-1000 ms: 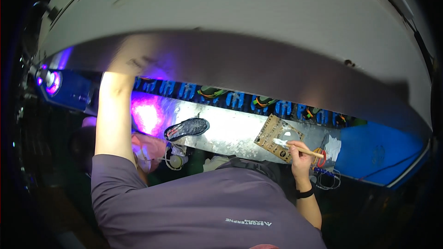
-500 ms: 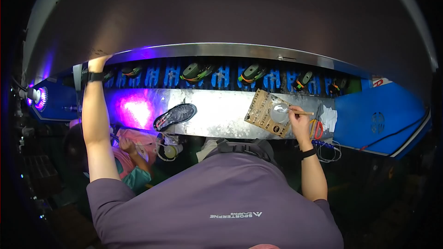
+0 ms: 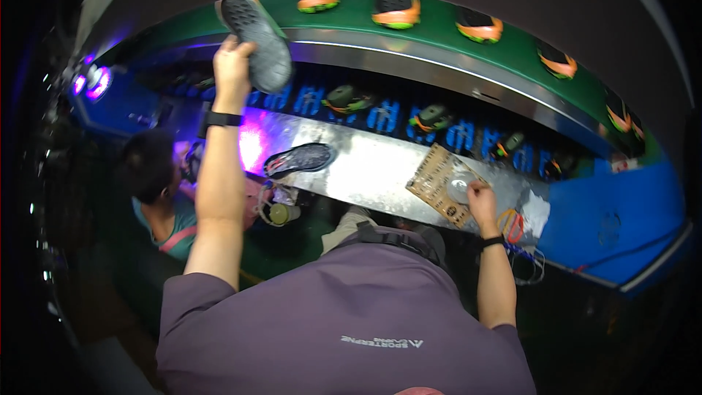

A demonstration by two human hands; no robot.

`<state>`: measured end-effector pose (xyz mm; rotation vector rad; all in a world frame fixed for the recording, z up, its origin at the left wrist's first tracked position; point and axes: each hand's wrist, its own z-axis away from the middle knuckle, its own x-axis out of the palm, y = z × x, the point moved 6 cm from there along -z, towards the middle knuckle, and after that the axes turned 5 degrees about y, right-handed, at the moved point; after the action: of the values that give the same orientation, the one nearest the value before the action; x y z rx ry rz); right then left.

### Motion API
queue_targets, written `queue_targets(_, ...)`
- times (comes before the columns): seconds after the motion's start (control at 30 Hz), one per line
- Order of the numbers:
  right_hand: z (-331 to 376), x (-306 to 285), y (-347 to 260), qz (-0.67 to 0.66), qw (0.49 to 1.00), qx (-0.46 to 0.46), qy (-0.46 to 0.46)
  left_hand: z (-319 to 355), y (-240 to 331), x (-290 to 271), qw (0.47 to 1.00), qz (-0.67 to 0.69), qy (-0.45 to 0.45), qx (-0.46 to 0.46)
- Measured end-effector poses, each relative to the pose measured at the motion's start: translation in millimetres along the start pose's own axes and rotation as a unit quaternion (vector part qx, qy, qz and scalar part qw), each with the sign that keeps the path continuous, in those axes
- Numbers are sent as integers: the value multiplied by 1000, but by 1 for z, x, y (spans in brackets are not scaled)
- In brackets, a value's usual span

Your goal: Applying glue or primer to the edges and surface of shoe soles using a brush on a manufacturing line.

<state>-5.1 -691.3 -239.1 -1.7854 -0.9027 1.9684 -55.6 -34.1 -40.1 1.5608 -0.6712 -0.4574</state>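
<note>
My left hand (image 3: 231, 66) is raised at the upper left, its fingers closed round the edge of a grey shoe sole (image 3: 265, 51) with a pattern of small holes at its far end. On the metal bench below lies another dark sole (image 3: 300, 159), reddish at one end. At the bench's right part, my right hand (image 3: 481, 201) is pinched at the rim of a small round clear dish (image 3: 459, 186). A brush with a wooden handle showed in these fingers earlier; its handle is hardly visible now. The dish stands on a piece of brown cardboard (image 3: 426, 187).
Beyond the metal bench (image 3: 365, 168), dark shoes (image 3: 431, 116) sit among blue racks. Above, a green belt (image 3: 439, 11) carries several orange-and-black shoes (image 3: 395, 9). Orange-handled scissors (image 3: 515, 227) lie beside white paper (image 3: 536, 212). A person (image 3: 157, 183) sits at left by a purple-lit lamp (image 3: 97, 83).
My left hand has come out from behind the upper ledge with the grey sole in it. The view has shifted, bringing the green belt into sight. My right hand stays by the dish.
</note>
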Motion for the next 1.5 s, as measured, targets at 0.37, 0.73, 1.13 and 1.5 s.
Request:
queue_targets(0.37, 15, -54, -18, -203, 974, 18, 98, 214, -11, 73, 802, 450, -248, -306)
queue_targets(0.73, 14, -72, -131, -259, 964, -38, -43, 314, -31, 81, 741, 389, -165, -521)
queue_targets(1.13, 0, -73, -222, -265, 935, -165, -166, 354, -24, 102, 577, 469, -146, -652)
queue_targets(1.5, -12, -77, -240, -260, 927, -244, -115, 363, -59, 89, 647, 339, -226, -644)
